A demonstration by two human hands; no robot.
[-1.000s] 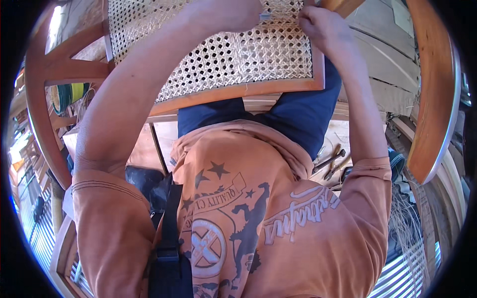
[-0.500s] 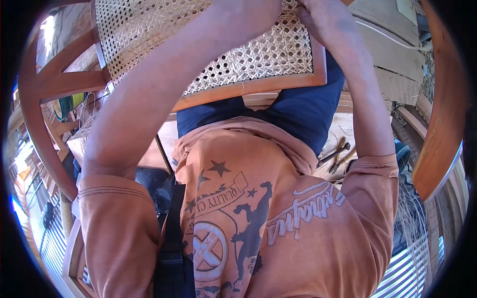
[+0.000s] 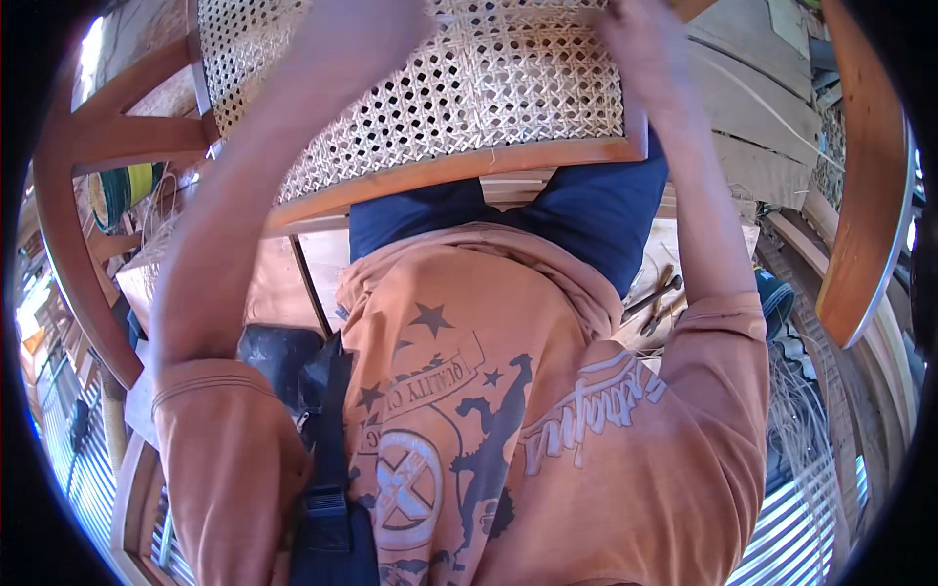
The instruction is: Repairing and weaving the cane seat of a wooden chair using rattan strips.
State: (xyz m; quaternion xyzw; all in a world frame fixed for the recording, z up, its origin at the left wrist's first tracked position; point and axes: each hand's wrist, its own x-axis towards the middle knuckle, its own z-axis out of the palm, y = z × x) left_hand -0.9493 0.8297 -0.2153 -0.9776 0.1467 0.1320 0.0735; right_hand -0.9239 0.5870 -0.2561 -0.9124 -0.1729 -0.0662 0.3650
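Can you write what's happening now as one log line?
left hand: blurred, over woven cane panel; right hand: at panel's right edge; grips: unclear; wooden frame: over blue trousers

Rough woven cane panel (image 3: 469, 98), smooth wooden frame (image 3: 547, 154), possibly metal tool (image 3: 653, 298)

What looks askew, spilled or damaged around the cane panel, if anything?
No spill or break shows on the woven cane panel. A messy tangle of loose pale strands shows beyond the right sleeve, unlike the panel's regular pattern; a thin strand end seems to stick out over the wooden frame.
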